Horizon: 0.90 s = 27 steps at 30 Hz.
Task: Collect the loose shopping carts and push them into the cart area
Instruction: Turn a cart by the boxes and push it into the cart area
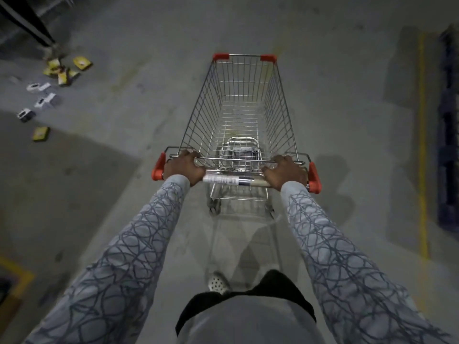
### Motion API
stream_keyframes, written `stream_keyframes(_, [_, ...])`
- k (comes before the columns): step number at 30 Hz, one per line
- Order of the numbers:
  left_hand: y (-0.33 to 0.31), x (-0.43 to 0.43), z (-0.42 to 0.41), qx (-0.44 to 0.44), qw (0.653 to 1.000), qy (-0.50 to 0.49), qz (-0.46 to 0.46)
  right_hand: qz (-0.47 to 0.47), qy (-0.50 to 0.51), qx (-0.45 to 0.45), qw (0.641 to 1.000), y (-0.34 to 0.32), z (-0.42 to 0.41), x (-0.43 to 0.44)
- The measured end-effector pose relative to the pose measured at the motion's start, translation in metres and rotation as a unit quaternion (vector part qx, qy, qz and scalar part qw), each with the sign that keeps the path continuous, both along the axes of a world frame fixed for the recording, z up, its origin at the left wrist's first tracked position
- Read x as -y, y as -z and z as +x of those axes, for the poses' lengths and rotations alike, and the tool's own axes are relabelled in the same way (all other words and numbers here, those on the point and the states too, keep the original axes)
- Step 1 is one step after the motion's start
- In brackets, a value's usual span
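Observation:
A silver wire shopping cart (242,108) with red corner bumpers stands straight ahead of me on the grey concrete floor, its basket empty. My left hand (184,167) grips the left end of the cart's handle bar (231,180). My right hand (285,171) grips the right end of the same bar. Both arms wear grey patterned sleeves and reach forward. The cart's rear wheels show dimly below the handle.
Yellow and white packets (62,70) lie scattered on the floor at the far left, near a dark post. A yellow painted line (422,145) runs along the right, beside a dark blue pallet-like structure (449,135). Another yellow marking (17,276) sits at the lower left.

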<state>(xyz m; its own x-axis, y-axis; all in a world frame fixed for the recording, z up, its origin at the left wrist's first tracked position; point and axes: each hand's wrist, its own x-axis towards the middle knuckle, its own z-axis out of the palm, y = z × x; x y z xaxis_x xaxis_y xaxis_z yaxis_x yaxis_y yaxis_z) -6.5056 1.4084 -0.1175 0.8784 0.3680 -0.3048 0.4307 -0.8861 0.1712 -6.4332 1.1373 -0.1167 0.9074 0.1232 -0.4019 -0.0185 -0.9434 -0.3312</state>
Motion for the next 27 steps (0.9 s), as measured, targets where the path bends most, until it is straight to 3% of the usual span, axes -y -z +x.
stream_keyframes(10, [0.01, -0.2, 0.199, 0.017, 0.999, 0.039, 0.0, -0.006, 0.089, 0.023, 0.996, 0.01, 0.185, -0.193])
stream_keyframes(16, [0.008, -0.318, 0.337, 0.042, 0.999, 0.03, 0.011, -0.041, 0.103, -0.036, 0.993, 0.012, 0.323, -0.314])
stream_keyframes(27, [0.005, -0.506, 0.546, 0.099, 0.994, 0.047, 0.014, -0.011, 0.184, -0.033, 0.982, -0.003, 0.506, -0.505])
